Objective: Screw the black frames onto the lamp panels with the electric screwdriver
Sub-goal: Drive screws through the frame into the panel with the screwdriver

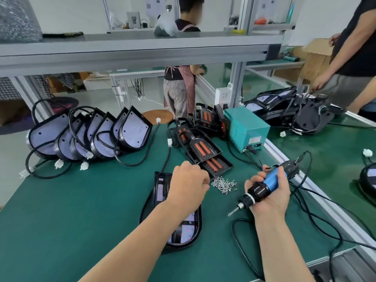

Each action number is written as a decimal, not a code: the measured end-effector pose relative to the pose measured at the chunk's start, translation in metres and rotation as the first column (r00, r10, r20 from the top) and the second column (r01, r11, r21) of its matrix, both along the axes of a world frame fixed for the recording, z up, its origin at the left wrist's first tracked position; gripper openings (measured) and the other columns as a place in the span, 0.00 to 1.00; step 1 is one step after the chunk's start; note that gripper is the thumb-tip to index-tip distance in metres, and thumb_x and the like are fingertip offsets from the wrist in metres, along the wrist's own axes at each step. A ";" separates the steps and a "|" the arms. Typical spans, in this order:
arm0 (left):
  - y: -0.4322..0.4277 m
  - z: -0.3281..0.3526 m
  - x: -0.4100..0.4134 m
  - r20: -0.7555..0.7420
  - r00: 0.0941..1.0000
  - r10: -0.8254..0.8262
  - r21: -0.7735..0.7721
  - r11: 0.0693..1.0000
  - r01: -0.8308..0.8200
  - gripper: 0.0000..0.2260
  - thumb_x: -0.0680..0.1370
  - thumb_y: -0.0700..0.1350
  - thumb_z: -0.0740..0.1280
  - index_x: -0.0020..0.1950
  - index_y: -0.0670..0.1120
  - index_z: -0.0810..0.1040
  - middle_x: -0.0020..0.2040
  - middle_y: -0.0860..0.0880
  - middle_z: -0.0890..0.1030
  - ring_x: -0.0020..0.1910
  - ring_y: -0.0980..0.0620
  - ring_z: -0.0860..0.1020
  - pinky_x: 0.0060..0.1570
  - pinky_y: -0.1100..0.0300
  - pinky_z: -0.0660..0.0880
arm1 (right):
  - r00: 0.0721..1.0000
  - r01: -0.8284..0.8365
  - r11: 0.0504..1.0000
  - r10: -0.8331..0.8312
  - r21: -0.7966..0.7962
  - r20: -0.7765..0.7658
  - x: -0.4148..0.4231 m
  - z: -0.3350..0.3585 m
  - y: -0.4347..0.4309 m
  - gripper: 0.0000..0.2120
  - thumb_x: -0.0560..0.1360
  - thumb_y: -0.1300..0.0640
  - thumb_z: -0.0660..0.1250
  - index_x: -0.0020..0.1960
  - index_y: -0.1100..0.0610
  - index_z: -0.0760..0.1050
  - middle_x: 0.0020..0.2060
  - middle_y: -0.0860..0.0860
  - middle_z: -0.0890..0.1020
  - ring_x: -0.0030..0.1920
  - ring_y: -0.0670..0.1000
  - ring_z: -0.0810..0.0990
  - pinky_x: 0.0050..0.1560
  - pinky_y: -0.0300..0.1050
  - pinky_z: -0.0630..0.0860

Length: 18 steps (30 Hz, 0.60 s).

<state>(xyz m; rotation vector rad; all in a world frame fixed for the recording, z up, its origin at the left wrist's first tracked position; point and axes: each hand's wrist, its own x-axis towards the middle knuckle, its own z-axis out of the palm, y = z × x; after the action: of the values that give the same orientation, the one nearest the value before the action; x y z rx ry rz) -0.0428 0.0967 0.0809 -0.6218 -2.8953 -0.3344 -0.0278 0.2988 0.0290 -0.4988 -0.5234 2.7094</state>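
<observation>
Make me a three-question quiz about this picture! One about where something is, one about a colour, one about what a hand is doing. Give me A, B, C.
1. Where is the pile of screws?
A on the floor
B on the green mat between the left hand and the right hand
C in a cup

2. What colour is the middle of the electric screwdriver?
A red
B yellow
C blue

3. What is the right hand doing?
A gripping the screwdriver
B lying flat on the mat
C waving

Answers:
1 B, they lie on the mat between both hands.
2 C, its body is blue with black ends.
3 A, its fingers curl round the tool.
</observation>
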 end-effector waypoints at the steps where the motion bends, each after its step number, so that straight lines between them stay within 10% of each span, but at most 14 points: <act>1: 0.010 -0.001 -0.003 0.033 0.999 -0.043 -0.057 0.997 0.044 0.08 0.80 0.49 0.64 0.52 0.55 0.84 0.50 0.53 0.82 0.55 0.48 0.73 0.53 0.55 0.69 | 1.000 -0.009 1.000 0.009 -0.021 -0.008 -0.001 -0.001 0.001 0.14 0.78 0.44 0.67 0.50 0.55 0.75 0.34 0.46 0.74 0.29 0.45 0.73 0.35 0.39 0.67; 18: 0.070 -0.030 -0.022 0.109 0.994 -0.023 -0.282 0.958 0.053 0.06 0.79 0.48 0.69 0.52 0.46 0.79 0.52 0.46 0.82 0.55 0.44 0.77 0.51 0.53 0.70 | 0.999 -0.034 0.999 0.034 0.026 -0.008 -0.003 -0.006 0.001 0.14 0.78 0.42 0.67 0.50 0.54 0.75 0.33 0.46 0.74 0.29 0.44 0.73 0.34 0.39 0.70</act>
<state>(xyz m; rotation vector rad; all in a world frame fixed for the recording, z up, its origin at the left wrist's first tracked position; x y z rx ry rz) -0.0648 0.1669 0.0506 -0.7233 -3.0629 0.0507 -0.0307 0.3001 0.0234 -0.4757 -0.5685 2.7322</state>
